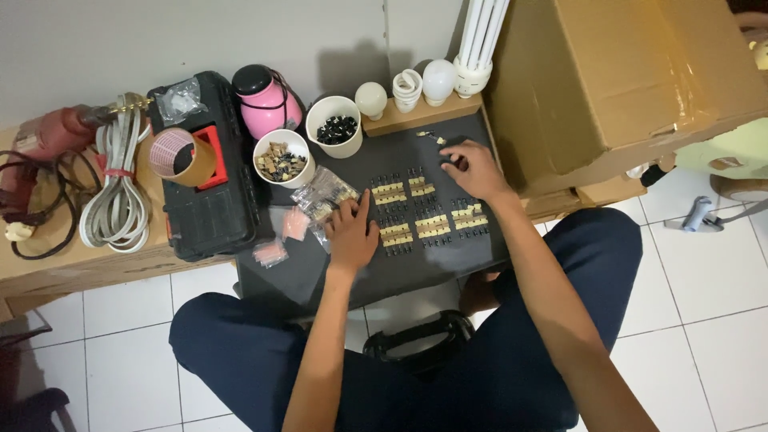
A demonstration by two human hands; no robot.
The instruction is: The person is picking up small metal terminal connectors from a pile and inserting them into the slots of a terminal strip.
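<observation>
Several rows of small tan-and-black parts (424, 212) already lie sorted on the dark surface (416, 272). The left hand (350, 232) rests flat beside them; the right hand (474, 168) apparently pinches one piece, fingers curled. Two cups (280, 156) remain filled.

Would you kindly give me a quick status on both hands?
Left hand flat on mat, beside parts rows. Right hand touching parts. Nothing blocking.

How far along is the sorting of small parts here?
Done: several rows of small tan-and-black parts lie on the dark board. In hand: left hand rests by the rows, right hand touches the board. Left: two cups, tan pieces and black pieces, remain stocked.
</observation>
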